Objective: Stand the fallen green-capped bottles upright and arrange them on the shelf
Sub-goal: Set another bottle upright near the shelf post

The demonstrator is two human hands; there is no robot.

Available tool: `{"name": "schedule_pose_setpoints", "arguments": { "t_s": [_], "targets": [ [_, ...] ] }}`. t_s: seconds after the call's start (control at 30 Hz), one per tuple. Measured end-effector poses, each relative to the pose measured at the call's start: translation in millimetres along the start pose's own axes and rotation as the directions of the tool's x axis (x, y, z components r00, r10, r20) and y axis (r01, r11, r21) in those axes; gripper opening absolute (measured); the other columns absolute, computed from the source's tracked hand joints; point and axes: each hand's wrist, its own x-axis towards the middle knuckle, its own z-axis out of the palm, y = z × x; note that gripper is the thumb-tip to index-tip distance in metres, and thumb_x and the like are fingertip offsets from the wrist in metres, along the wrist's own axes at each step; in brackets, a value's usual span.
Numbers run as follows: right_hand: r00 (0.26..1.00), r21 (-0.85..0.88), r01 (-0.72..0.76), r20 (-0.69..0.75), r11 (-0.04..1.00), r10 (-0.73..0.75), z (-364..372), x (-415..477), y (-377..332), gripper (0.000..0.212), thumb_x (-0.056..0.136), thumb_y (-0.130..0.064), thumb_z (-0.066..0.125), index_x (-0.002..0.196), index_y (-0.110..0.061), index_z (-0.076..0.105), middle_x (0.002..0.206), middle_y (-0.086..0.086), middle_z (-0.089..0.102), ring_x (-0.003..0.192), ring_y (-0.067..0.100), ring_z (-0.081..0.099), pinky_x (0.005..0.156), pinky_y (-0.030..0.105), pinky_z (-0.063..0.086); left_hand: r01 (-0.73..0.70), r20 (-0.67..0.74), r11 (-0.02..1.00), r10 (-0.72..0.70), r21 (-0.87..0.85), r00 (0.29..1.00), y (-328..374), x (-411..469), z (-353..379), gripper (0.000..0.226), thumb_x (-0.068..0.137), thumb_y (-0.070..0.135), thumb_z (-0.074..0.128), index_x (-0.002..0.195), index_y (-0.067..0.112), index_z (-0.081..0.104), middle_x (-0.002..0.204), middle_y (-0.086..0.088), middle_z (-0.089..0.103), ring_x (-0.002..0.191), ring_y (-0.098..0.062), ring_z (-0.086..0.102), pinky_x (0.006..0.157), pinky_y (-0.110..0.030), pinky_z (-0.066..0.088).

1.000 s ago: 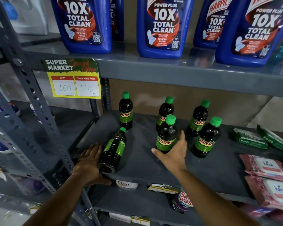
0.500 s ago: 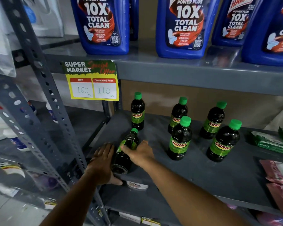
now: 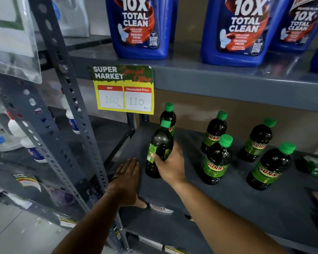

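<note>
**Standing bottle, shelf front-left**

Gripping one green-capped bottle (image 3: 160, 149), right hand (image 3: 170, 166) fingers are wrapping its lower body, tilting it nearly upright near the shelf (image 3: 228, 202) front-left corner. Left hand (image 3: 125, 180) is lying flat, fingers spread, on that edge. Five standing bottles (image 3: 218, 160) are sitting behind and rightward.

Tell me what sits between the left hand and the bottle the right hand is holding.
Nothing sits there: in the head view only bare grey shelf separates the flat left hand from the bottle gripped by the right hand.

Head view, forward and down, close to the grey shelf (image 3: 228, 202)
</note>
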Motion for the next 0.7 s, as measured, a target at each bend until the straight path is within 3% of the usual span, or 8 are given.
{"name": "schedule_pose_setpoints", "arguments": {
  "t_s": [0.17,0.23,0.3,0.4,0.5,0.57,0.63,0.7],
  "targets": [
    [0.976,-0.042,0.214,0.052,0.976,-0.212,-6.4,-9.5,21.3,0.076,0.074,-0.028,0.079,0.139,-0.016,0.043,0.122,0.005,0.049,0.115,0.007,0.042,0.097,0.016,0.032,-0.016,-0.026,0.999,0.015,-0.028,1.000,-0.8,0.4,-0.7,0.158,0.038,0.087,0.067,0.152,0.016,-0.017,0.163,-0.007,-0.020,0.149,-0.023,-0.015,0.116,-0.038,-0.013],
    [0.983,0.043,0.159,0.084,0.986,-0.162,-10.7,-4.8,27.2,0.082,0.069,-0.026,0.077,0.141,-0.019,0.039,0.126,0.003,0.052,0.119,0.004,0.045,0.103,0.022,0.036,-0.023,-0.028,0.999,0.022,-0.026,0.999,-0.1,1.1,-0.6,0.158,0.039,0.087,0.067,0.152,0.016,-0.018,0.163,-0.007,-0.021,0.149,-0.023,-0.016,0.116,-0.038,-0.014],
    [0.973,0.158,0.052,0.213,0.986,-0.086,-13.0,2.4,32.1,0.090,0.066,-0.018,0.074,0.145,-0.025,0.031,0.130,-0.001,0.057,0.122,0.008,0.053,0.107,0.034,0.041,-0.021,-0.028,0.999,0.020,-0.029,0.999,-0.3,-0.3,0.2,0.158,0.040,0.086,0.068,0.152,0.016,-0.018,0.162,-0.007,-0.021,0.149,-0.024,-0.017,0.115,-0.038,-0.015],
    [0.946,0.108,-0.042,0.324,0.993,0.005,-15.5,13.3,34.6,0.095,0.062,-0.022,0.077,0.143,-0.034,0.030,0.125,-0.011,0.060,0.118,0.007,0.057,0.106,0.042,0.043,-0.021,-0.032,1.000,0.020,-0.021,0.999,-2.0,-0.7,1.0,0.157,0.042,0.086,0.068,0.152,0.015,-0.018,0.162,-0.008,-0.022,0.149,-0.024,-0.017,0.116,-0.039,-0.015],
    [0.970,0.015,-0.015,0.242,1.000,0.011,-13.9,18.3,32.0,0.094,0.051,-0.043,0.086,0.132,-0.034,0.038,0.129,-0.004,0.055,0.122,0.016,0.052,0.103,0.041,0.044,-0.024,-0.037,1.000,0.023,-0.014,0.999,-3.0,-0.3,2.1,0.156,0.042,0.086,0.068,0.152,0.015,-0.018,0.162,-0.008,-0.022,0.149,-0.024,-0.018,0.115,-0.038,-0.016],
    [0.959,0.043,-0.045,0.281,0.998,0.031,-11.7,16.6,37.2,0.091,0.052,-0.039,0.083,0.129,-0.040,0.036,0.128,-0.001,0.052,0.122,0.016,0.052,0.100,0.038,0.045,-0.025,-0.041,0.999,0.024,-0.023,0.999,-2.8,-1.2,3.6,0.157,0.040,0.086,0.068,0.152,0.016,-0.018,0.162,-0.007,-0.022,0.149,-0.023,-0.017,0.115,-0.037,-0.015],
    [0.941,0.038,-0.062,0.336,0.997,0.046,-10.4,14.4,45.0,0.082,0.057,-0.030,0.079,0.124,-0.048,0.034,0.119,-0.007,0.059,0.111,0.006,0.059,0.095,0.035,0.049,-0.032,-0.051,0.999,0.031,-0.019,0.998,-3.1,-0.9,3.6,0.156,0.038,0.087,0.064,0.152,0.016,-0.016,0.163,-0.007,-0.021,0.149,-0.023,-0.016,0.118,-0.038,-0.013],
    [0.952,-0.008,-0.042,0.304,0.999,0.042,-10.6,15.1,45.9,0.082,0.054,-0.039,0.083,0.121,-0.047,0.036,0.110,-0.018,0.062,0.102,-0.007,0.059,0.091,0.029,0.050,-0.033,-0.062,0.999,0.032,-0.020,0.998,-4.6,1.3,3.0,0.156,0.037,0.088,0.060,0.153,0.016,-0.015,0.163,-0.007,-0.020,0.149,-0.022,-0.016,0.119,-0.038,-0.012]
  ]
}}
